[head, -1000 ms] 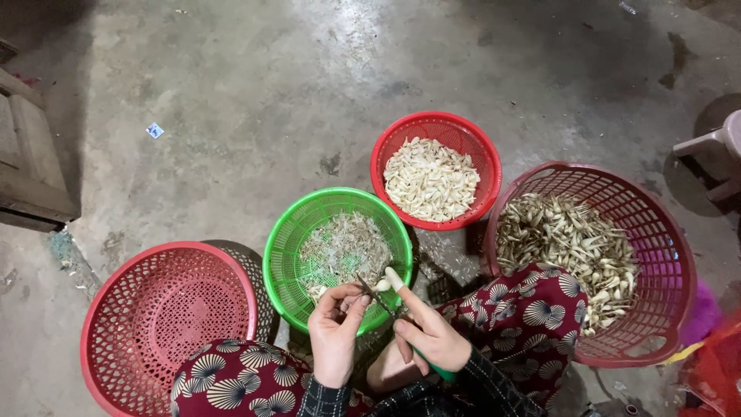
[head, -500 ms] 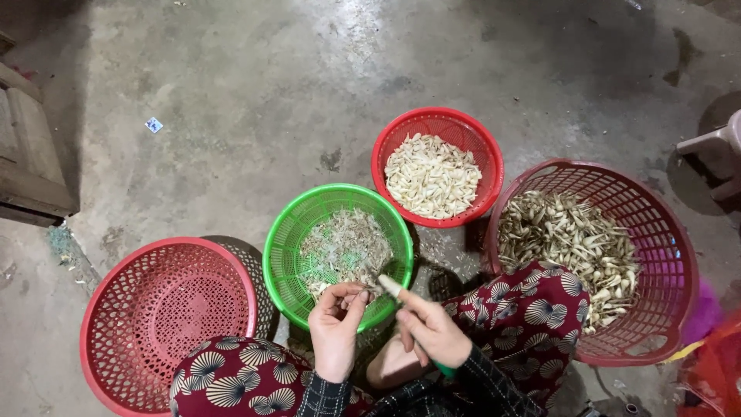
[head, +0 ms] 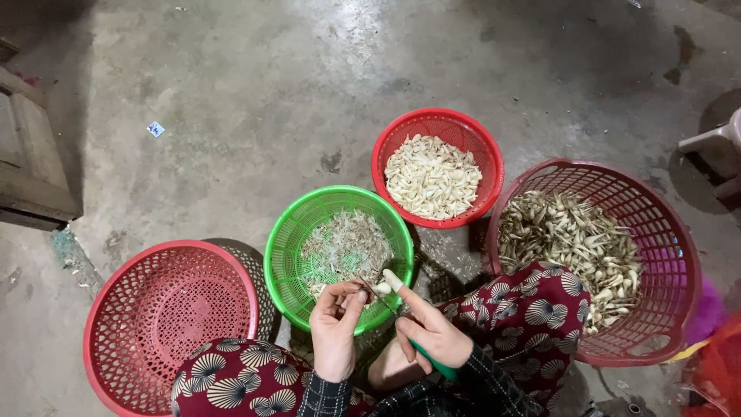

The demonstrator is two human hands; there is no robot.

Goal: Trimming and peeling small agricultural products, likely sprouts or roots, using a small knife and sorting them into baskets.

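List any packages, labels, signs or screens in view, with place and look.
Paper scrap: on the concrete floor, upper left, far from the baskets; small, squarish, white with blue; may be a label.
No packages, signs or screens show.

Rough work yard: stained concrete floor [head: 255, 100] (plastic baskets [head: 174, 316] around).

Left hand [head: 336, 328] and right hand [head: 429, 333] trimming a bulb [head: 391, 280] over green basket [head: 287, 239], red baskets beside

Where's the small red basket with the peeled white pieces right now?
The small red basket sits upper centre, between the green basket and the large red basket.
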